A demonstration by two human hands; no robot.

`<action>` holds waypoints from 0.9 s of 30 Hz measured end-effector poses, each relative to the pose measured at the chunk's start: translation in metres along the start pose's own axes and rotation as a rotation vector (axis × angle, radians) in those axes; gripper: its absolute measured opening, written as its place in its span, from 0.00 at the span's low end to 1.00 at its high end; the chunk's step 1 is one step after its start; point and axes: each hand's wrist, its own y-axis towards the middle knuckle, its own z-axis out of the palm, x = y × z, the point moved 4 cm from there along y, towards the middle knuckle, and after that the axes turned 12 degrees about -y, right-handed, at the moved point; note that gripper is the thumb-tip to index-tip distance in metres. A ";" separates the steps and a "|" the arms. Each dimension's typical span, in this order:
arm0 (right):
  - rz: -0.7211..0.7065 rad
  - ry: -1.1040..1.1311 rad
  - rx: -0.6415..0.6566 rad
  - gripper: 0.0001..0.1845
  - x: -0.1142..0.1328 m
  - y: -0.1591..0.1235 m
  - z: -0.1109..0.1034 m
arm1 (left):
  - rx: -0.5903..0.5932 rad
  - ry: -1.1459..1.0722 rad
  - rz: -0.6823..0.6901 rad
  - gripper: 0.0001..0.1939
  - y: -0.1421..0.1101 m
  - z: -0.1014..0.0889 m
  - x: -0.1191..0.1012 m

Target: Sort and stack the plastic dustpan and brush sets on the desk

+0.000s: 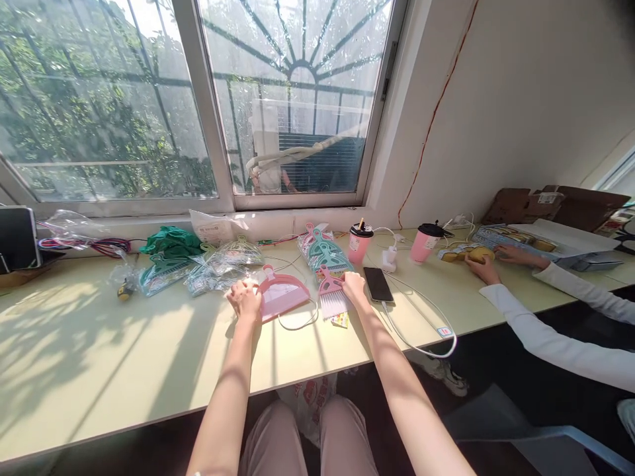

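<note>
Seated person's knees [342, 423] nearest, under the edge of the pale yellow table [163, 370]. Both forearms reach over it. Left hand [244, 299] curled closed on the left edge of a pink dustpan [284, 301]; the pan's body lies to the right of that grip, its looped handle pointing toward the window. Right hand [354, 289] closed on the right side of a pink brush [331, 284], near where handle meets head; the brush extends left of the fingers, bristles toward the person. Thumb placement unclear on both. Yellow card [340, 320] at the bristle ends; white cable [300, 327] looping between pan and brush. Black phone [378, 285] just right of the right hand. Beyond the brush, bagged green and pink sets [322, 248]; farther left, more clear-bagged sets [223, 264] and green cloth [171, 241]. Two pink cups [358, 246] behind the phone. Off right, a co-worker's hands [483, 270] at a yellowish item [480, 254], cardboard box [570, 208] behind. Barred window [297, 99] farthest.
</note>
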 end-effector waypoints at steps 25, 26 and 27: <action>-0.077 0.807 -0.324 0.08 0.115 -0.037 -0.001 | 0.249 -1.246 0.086 0.37 -0.018 0.020 -0.049; -0.039 0.771 -0.365 0.07 0.113 -0.038 0.000 | 0.231 -1.231 0.076 0.36 -0.019 0.020 -0.049; -0.005 0.747 -0.409 0.08 0.111 -0.038 -0.001 | 0.205 -1.223 0.067 0.34 -0.019 0.020 -0.049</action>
